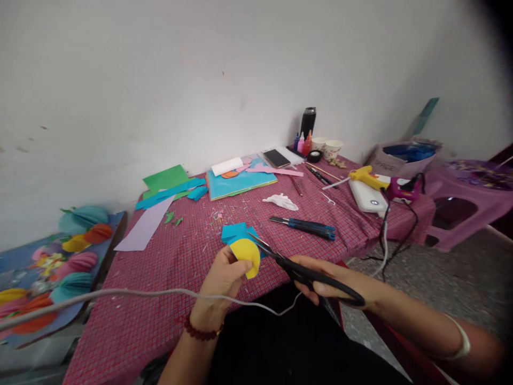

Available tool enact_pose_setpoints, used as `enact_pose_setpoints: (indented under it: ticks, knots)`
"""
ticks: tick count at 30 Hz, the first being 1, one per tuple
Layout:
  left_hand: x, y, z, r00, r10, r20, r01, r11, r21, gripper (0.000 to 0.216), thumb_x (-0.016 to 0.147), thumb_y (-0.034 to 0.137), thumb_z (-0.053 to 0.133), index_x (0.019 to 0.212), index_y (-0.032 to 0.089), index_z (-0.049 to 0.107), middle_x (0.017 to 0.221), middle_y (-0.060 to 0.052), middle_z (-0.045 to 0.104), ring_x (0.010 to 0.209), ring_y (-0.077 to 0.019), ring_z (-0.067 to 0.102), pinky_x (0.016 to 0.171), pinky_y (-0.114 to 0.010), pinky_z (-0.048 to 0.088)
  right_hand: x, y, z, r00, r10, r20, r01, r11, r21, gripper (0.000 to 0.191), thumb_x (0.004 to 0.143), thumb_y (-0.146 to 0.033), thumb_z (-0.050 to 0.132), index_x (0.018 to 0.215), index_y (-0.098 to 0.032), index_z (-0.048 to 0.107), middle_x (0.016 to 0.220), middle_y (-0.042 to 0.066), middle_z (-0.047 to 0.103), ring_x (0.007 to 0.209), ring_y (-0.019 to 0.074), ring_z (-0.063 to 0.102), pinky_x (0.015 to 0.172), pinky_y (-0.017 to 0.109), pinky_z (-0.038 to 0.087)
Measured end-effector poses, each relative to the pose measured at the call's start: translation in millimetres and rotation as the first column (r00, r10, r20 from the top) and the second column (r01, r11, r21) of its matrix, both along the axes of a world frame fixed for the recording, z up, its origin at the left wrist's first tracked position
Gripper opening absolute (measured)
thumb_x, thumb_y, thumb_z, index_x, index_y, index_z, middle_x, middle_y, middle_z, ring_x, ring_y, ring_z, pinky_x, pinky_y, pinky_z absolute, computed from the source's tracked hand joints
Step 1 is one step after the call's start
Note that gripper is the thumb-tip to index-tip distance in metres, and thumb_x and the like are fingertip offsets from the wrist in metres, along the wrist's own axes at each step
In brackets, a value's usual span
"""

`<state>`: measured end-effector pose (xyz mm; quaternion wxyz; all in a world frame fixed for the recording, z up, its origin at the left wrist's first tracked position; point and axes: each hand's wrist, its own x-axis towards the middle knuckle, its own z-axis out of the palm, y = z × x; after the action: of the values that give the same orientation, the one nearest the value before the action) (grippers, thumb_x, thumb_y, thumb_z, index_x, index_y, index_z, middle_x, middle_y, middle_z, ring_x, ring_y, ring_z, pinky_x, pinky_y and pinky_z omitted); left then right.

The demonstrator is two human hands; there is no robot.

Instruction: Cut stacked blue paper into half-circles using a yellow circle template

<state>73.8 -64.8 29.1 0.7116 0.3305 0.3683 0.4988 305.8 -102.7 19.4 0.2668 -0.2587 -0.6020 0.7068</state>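
Note:
My left hand (226, 274) pinches a rounded piece of yellow paper (247, 252) between thumb and fingers, above the near edge of the table. In my right hand (320, 275) is a pair of black-handled scissors (288, 263), fingers through the handles. The scissor blades point up and left, their tips close to the top right edge of the yellow paper; whether they touch it I cannot tell. Folded blue paper (233, 232) lies on the cloth just behind the yellow piece. Beyond the scissors rests a blue and black utility knife (306, 227).
A red checked cloth (168, 283) covers the table. Paper sheets (146, 224), a phone (276, 158), cups (333, 149) and glue bottles (307, 144) stand or lie farther back. A yellow glue gun (366, 176) lies on a white box at right. A pale cable (160, 292) crosses in front.

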Motion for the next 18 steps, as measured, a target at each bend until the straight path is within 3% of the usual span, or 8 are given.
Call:
enact_pose_setpoints:
  ticks: [10, 18]
  knots:
    - [16, -5, -12.3, 0.985, -0.169, -0.027, 0.166, 0.982, -0.086, 0.023, 0.048, 0.003, 0.071, 0.069, 0.013, 0.069, 0.06, 0.0, 0.066, 0.051, -0.0088, 0.056, 0.051, -0.018, 0.044, 5, 3, -0.9, 0.998, -0.041, 0.043, 0.043, 0.998, -0.038, 0.062, 0.079, -0.054, 0.06, 0.125, -0.015, 0.043, 0.083, 0.0, 0.043, 0.067, 0.0083, 0.041, 0.057, 0.02, 0.035]
    - [18, -6, -13.3, 0.983, -0.182, -0.01, 0.179, 0.973, -0.143, 0.024, 0.045, 0.004, 0.073, 0.067, 0.012, 0.068, 0.059, 0.0, 0.065, 0.05, -0.0093, 0.056, 0.051, -0.019, 0.044, 3, 3, 0.7, 0.997, -0.041, 0.066, 0.043, 0.998, -0.04, 0.062, 0.078, -0.054, 0.06, 0.123, -0.016, 0.042, 0.079, -0.001, 0.042, 0.065, 0.0087, 0.036, 0.055, 0.022, 0.027]
